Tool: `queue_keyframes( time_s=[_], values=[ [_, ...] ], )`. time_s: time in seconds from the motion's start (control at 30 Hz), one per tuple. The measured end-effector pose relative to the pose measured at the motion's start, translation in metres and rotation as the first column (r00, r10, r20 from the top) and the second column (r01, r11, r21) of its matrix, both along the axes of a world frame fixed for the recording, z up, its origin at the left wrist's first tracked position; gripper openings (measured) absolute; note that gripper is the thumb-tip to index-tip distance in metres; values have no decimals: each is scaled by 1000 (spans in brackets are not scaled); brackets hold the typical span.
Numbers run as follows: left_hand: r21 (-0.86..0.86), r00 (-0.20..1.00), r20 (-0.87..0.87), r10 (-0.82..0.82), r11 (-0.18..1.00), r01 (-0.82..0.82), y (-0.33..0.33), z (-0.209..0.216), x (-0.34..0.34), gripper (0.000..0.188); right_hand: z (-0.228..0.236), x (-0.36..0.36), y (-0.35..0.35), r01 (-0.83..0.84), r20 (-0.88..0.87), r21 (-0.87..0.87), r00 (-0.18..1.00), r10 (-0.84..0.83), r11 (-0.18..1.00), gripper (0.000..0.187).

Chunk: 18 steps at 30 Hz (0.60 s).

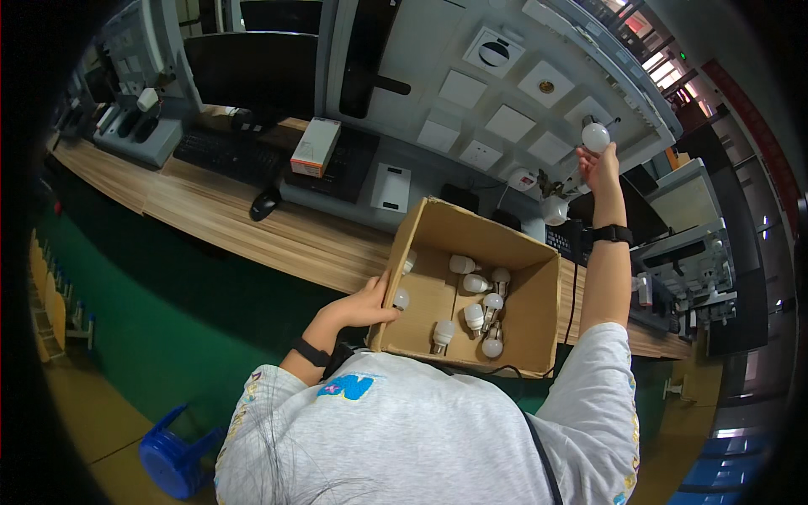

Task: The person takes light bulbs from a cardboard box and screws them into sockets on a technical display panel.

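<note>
Bulbs (443, 331) lie in a cardboard box (488, 229) (left grip (366, 306) holding its side, right grip (600, 171) another bulb (596, 137)).

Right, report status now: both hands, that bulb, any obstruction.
Left hand against cardboard box's left side. Right hand raised, fingertips at white bulb by the panel. Potted plant near right forearm; nothing visible blocking the bulb.

Wood-grain desk (337, 252), green floor (168, 290), blue stool (172, 459) lower left, bright windows (665, 71) upper right
</note>
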<state>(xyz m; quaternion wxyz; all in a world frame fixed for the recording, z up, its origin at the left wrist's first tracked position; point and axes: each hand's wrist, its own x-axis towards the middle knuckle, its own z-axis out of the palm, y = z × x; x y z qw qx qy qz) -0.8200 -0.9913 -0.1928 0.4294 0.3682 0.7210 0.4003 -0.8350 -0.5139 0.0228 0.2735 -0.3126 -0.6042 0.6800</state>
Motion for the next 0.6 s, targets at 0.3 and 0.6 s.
queue_keyframes(
  time_s=[0.3,0.6],
  values=[
    [20,999,29,-29,999,29,0,2,-1,104,-5,-2,9,137,151,489,959,-238,862,74],
    [19,1000,-27,-14,1000,15,-1,-4,0,102,-4,-4,-23,145,-39,980,813,-581,137,76]
  ],
)
